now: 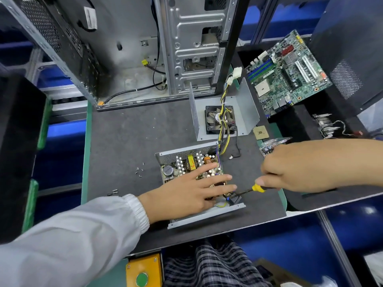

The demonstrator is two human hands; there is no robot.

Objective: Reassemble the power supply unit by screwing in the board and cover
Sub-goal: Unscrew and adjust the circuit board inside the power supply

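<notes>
Your left hand point(193, 190) lies flat, fingers straight and spread, across the circuit board point(186, 166) inside the open power supply case point(205, 217), which sits near the front edge of the dark work mat point(128, 137); the pressing hand looks meant to keep the board seated and square while a screw goes in. Your right hand point(298, 168) curls round the yellow-handled screwdriver point(256, 188), its shaft slanting down and leftward to the board's near right corner, just under your left fingertips point(233, 186). Whether the tip sits in a screw head cannot be told; the fingers and wiring hide it.

The cover point(246, 112), a bent steel shell with the fan point(220, 120) in it, stands apart behind the case, tied to it only by the yellow-and-black cable bundle point(223, 129), so the cover step is not yet begun. Loose screws point(139, 171) lie on the mat just left of the case, within easy reach of your left hand, with a few more point(113, 192) nearer the mat's front left edge.

A stripped computer chassis point(145, 48) stands at the back, a motherboard point(288, 73) leans at right, and a bare processor chip point(260, 132) rests beside the cover.
</notes>
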